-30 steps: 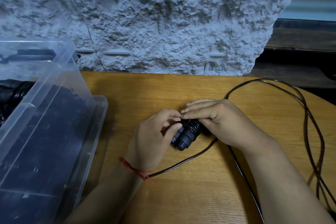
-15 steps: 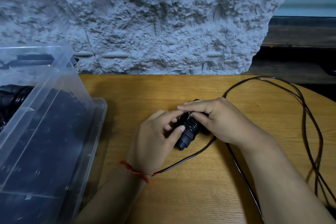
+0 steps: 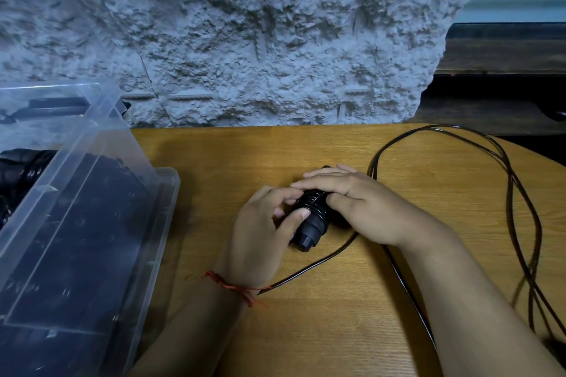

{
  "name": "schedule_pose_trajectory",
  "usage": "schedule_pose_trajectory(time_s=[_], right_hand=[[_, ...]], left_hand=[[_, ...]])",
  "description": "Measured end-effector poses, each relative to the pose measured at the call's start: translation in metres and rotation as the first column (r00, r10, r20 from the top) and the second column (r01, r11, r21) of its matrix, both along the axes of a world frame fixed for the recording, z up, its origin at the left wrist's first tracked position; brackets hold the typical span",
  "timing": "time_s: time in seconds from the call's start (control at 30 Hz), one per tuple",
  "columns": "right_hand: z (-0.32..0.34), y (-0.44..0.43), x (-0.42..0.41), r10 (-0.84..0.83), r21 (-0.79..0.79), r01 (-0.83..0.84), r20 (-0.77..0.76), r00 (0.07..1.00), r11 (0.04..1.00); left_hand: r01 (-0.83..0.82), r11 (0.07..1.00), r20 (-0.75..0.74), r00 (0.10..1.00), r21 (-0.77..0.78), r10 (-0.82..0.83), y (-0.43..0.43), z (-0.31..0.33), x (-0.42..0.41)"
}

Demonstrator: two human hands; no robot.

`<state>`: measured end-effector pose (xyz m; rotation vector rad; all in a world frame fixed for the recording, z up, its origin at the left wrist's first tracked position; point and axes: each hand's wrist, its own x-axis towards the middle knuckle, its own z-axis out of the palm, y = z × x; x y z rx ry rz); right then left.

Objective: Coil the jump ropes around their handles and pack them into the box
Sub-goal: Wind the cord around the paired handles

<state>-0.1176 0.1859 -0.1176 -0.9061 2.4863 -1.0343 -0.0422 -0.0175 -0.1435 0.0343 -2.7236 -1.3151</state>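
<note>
Head view, frame centre: the left hand [image 3: 260, 232] grips the black ribbed plastic handle [image 3: 309, 223], thumb across its coils. The right hand [image 3: 361, 205] clasps its far end between flat fingers and thumb. Winding seems midway. Much thin black cord [image 3: 520, 193] still needs wrapping at right, and the clear plastic box [image 3: 92, 193] waits at left.

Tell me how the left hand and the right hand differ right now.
The left hand wears a red thread at the wrist; the right hand has none. The left hand pinches the black handle from the side with curled fingers; the right hand lies over its top, fingers straighter. Both touch the handle.
</note>
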Motion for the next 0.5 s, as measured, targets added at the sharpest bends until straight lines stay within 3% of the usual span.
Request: schedule_pose_trajectory(time_s=[0.1, 0.17, 0.33, 0.5], right_hand=[[0.0, 0.0, 0.0, 0.014, -0.016, -0.015, -0.021, 1.0, 1.0], [-0.002, -0.002, 0.0, 0.021, -0.025, -0.022, -0.037, 0.999, 0.999], [-0.008, -0.003, -0.003, 0.017, -0.03, -0.019, -0.085, 0.996, 0.999], [-0.015, -0.004, -0.003, 0.013, -0.091, -0.023, -0.109, 0.994, 0.996]], left_hand=[[-0.09, 0.969, 0.078, 0.994, 0.23, 0.074, 0.002, 0.0, 0.002], [-0.106, 0.95, 0.09, 0.993, 0.293, 0.083, 0.002, 0.001, 0.002], [-0.016, 0.956, 0.057, 0.998, 0.292, -0.001, -0.002, 0.002, 0.002], [0.044, 0.991, -0.079, 0.996, 0.126, -0.034, -0.009, -0.005, 0.0]])
